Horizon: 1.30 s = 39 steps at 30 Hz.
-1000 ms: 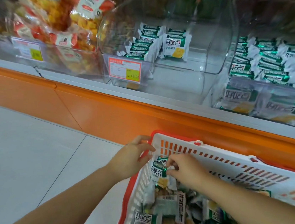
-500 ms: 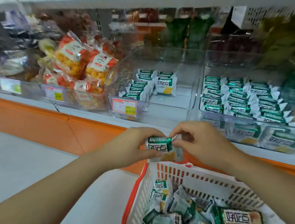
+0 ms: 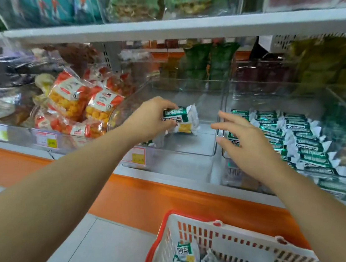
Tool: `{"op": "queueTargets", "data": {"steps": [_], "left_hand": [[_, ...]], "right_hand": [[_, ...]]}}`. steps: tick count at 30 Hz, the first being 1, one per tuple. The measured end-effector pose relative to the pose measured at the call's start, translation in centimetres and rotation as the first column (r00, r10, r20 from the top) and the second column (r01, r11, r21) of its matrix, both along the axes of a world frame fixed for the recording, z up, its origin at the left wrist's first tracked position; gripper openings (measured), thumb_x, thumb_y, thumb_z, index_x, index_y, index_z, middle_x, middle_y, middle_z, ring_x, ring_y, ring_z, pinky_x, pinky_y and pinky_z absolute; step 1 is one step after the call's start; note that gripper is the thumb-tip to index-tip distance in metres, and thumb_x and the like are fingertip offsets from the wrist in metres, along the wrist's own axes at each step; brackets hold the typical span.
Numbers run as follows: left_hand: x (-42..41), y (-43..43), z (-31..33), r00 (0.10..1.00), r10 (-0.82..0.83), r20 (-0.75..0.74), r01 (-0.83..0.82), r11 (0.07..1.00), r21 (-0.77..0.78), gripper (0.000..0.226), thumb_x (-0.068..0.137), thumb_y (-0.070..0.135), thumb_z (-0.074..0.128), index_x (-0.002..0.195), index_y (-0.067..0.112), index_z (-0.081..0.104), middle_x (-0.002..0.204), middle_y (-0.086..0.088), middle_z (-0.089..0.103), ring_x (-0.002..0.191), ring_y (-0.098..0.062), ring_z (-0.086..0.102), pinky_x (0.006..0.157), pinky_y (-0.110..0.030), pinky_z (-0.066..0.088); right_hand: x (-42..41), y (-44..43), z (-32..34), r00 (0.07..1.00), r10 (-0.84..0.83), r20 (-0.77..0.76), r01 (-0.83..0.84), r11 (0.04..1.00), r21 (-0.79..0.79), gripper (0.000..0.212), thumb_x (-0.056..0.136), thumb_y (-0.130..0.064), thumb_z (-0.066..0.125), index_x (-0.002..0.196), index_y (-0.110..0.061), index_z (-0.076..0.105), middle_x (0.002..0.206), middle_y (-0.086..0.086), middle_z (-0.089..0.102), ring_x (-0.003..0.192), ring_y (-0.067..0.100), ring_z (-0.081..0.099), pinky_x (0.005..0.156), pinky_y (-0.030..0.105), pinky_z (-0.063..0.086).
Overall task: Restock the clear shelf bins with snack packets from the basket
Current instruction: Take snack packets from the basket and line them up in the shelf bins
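My left hand [image 3: 149,117] grips a small green-and-white snack packet [image 3: 180,119] and holds it inside the middle clear bin [image 3: 187,148], which is mostly bare on its right side. My right hand [image 3: 245,137] hovers just right of the packet with fingers spread, holding nothing, in front of the wall between the bins. The clear bin on the right [image 3: 297,137] is packed with rows of the same green packets. At the bottom right, the white basket with a red rim [image 3: 230,240] holds several more packets [image 3: 186,261].
Left of the middle bin, another clear bin holds orange-and-red snack bags [image 3: 77,101]. Price tags [image 3: 136,155] hang on the bin fronts. An upper shelf [image 3: 180,29] with green and teal bags runs overhead. An orange base panel [image 3: 137,198] and grey floor lie below.
Both hands lifted a packet out of the basket and up to the shelf. The right hand let go and opened; the left hand carried the packet into the middle bin.
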<state>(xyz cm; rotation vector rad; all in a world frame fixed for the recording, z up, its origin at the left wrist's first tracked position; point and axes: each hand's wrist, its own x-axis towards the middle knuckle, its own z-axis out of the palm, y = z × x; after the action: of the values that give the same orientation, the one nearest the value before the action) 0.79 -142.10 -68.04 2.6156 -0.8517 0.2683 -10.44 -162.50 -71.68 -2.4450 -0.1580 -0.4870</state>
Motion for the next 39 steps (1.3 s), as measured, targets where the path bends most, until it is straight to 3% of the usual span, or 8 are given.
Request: {"op": "queueTargets", "data": {"steps": [5,9,17,26,30,33,36,39], "left_hand": [[5.4,-3.2,-3.0,0.998,0.012,-0.066,0.006,0.961,0.275,0.044,0.089,0.02,0.064,0.131,0.014,0.054,0.133,-0.009,0.055,0.116,-0.026,0.053,0.093,-0.032,0.041],[7.7,-4.6,-4.7,0.997,0.057,-0.053,-0.037,0.944,0.329,0.042,0.091,0.016,0.06,0.132,0.02,0.052,0.132,-0.006,0.055,0.113,-0.027,0.054,0.087,-0.033,0.044],[9.8,-4.5,-5.1,0.992,0.114,0.059,-0.129,0.873,0.47,0.039,0.093,0.023,0.056,0.131,0.026,0.046,0.13,-0.007,0.055,0.112,-0.029,0.054,0.084,-0.036,0.044],[8.9,-4.3,-4.5,0.986,0.146,0.077,-0.165,0.863,0.478,0.046,0.092,0.031,0.06,0.136,0.032,0.046,0.137,-0.007,0.043,0.126,-0.032,0.04,0.106,-0.046,0.03],[6.9,-3.8,-3.5,0.986,0.136,0.092,-0.162,0.904,0.396,0.044,0.094,0.025,0.056,0.136,0.031,0.047,0.139,-0.007,0.042,0.127,-0.032,0.04,0.105,-0.047,0.032],[4.2,-2.8,-3.3,0.988,0.096,0.122,-0.119,0.972,0.201,0.035,0.094,0.021,0.055,0.128,0.027,0.055,0.133,-0.006,0.048,0.121,-0.03,0.046,0.1,-0.045,0.037],[0.1,-1.2,-4.0,0.982,0.0,0.188,0.018,0.995,-0.094,0.026,0.091,0.015,0.058,0.115,0.019,0.064,0.116,-0.005,0.058,0.106,-0.027,0.056,0.089,-0.042,0.045],[-4.3,0.6,-6.2,0.973,-0.091,0.214,0.154,0.942,-0.297,0.021,0.087,0.013,0.055,0.104,0.011,0.066,0.1,-0.004,0.062,0.09,-0.021,0.06,0.081,-0.035,0.047]], "right_hand": [[1.1,-0.8,-0.2,0.998,0.017,0.057,-0.02,0.999,0.042,0.025,0.092,-0.021,0.057,0.115,-0.028,0.065,0.139,-0.014,0.045,0.118,-0.007,0.036,0.101,0.016,0.027],[1.6,-1.0,-0.4,0.996,0.03,0.088,-0.038,0.995,0.094,0.023,0.091,-0.023,0.058,0.111,-0.03,0.067,0.134,-0.015,0.049,0.119,-0.002,0.044,0.104,0.027,0.038],[2.0,-1.2,-0.7,0.993,0.034,0.114,-0.047,0.992,0.114,0.021,0.091,-0.025,0.058,0.108,-0.031,0.068,0.129,-0.016,0.05,0.116,-0.001,0.046,0.101,0.025,0.039],[1.9,-1.1,-0.6,0.991,0.045,0.128,-0.058,0.993,0.099,0.021,0.091,-0.024,0.057,0.109,-0.03,0.067,0.131,-0.014,0.049,0.118,0.001,0.046,0.103,0.03,0.04],[1.5,-0.8,-1.0,0.983,-0.004,0.185,-0.001,1.0,0.026,0.024,0.094,-0.025,0.054,0.115,-0.026,0.066,0.135,-0.011,0.049,0.119,0.0,0.042,0.101,0.019,0.029],[0.7,0.1,-2.1,0.929,-0.019,0.37,0.075,0.988,-0.137,0.027,0.091,-0.026,0.049,0.106,-0.018,0.071,0.121,-0.001,0.062,0.117,0.019,0.052,0.099,0.029,0.033],[-0.8,1.5,-4.0,0.861,0.088,0.501,0.05,0.966,-0.255,0.018,0.087,-0.017,0.056,0.094,-0.015,0.072,0.105,0.002,0.067,0.105,0.022,0.055,0.095,0.034,0.036],[-3.0,2.3,-6.6,0.862,0.263,0.433,-0.078,0.913,-0.4,0.015,0.086,-0.014,0.059,0.093,-0.014,0.072,0.1,0.001,0.068,0.1,0.019,0.057,0.097,0.036,0.036]]}}
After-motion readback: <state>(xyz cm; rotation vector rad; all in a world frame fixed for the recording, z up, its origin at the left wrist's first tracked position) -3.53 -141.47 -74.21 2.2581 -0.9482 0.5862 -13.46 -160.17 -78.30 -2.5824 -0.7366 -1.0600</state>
